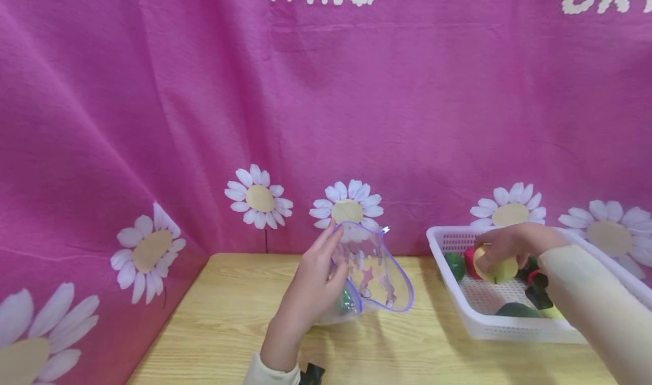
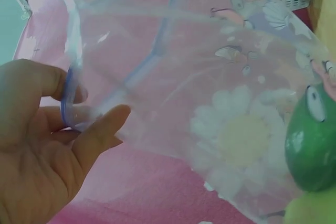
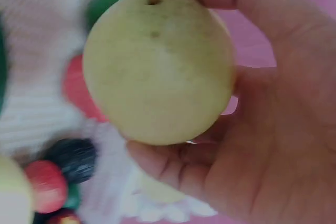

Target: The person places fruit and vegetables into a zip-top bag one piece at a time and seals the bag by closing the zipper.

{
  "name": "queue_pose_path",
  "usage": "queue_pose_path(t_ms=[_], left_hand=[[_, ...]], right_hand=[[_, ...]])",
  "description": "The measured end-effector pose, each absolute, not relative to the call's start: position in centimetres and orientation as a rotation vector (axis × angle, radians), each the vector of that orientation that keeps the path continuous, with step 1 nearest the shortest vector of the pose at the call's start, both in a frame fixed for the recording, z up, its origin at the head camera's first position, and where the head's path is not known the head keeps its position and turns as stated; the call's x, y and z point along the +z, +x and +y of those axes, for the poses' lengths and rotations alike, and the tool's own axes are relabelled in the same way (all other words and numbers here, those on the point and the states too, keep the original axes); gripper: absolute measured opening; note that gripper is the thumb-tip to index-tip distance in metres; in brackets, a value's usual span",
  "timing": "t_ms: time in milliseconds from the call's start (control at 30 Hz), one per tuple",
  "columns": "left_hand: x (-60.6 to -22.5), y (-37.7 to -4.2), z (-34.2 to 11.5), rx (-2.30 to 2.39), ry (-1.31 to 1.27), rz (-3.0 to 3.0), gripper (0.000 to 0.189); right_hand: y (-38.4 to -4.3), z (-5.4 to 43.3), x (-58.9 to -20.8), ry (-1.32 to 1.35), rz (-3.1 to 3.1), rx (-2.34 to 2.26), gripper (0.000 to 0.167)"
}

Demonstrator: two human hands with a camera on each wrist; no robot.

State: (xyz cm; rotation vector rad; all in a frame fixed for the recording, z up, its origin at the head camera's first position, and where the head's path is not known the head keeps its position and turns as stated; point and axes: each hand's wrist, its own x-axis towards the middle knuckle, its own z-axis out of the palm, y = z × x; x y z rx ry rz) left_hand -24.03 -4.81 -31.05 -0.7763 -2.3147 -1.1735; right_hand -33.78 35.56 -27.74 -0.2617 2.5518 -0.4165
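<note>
A yellow-green pear (image 1: 496, 265) with a brown stem sits in the grip of my right hand (image 1: 522, 242), over the white basket (image 1: 519, 329). In the right wrist view, the fingers and thumb curl around the pear (image 3: 157, 72). My left hand (image 1: 314, 274) pinches the rim of a clear plastic zip bag (image 1: 377, 277) with purple edging and printed figures. Its mouth gapes toward the right. Inside the bag, a shiny green oval item (image 2: 314, 150) and a pale yellow-green item (image 2: 312, 211) show at the edge of the left wrist view.
Several fruit-like items lie in the basket: a dark green one (image 1: 455, 265), a red one (image 1: 471, 262) and a green one (image 1: 517, 310) near the front. A wooden table (image 1: 229, 311) carries everything. Behind it hangs a pink cloth (image 1: 407, 107) with white daisies.
</note>
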Motion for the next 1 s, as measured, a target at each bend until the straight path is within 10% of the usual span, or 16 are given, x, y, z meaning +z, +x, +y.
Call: queue_pose_path(t_ms=[600,1000], left_hand=[[-31.6,-24.5,-3.6,-1.124,-0.682,-2.180,0.036],[-30.6,-23.1,-4.4,-1.045,-0.752,-2.397,0.051]], right_hand=[[-25.3,21.5,-23.3,-1.350,2.518,-0.859,0.062],[-27.3,16.9,-28.1,-1.326,2.906,-0.629,0.064]])
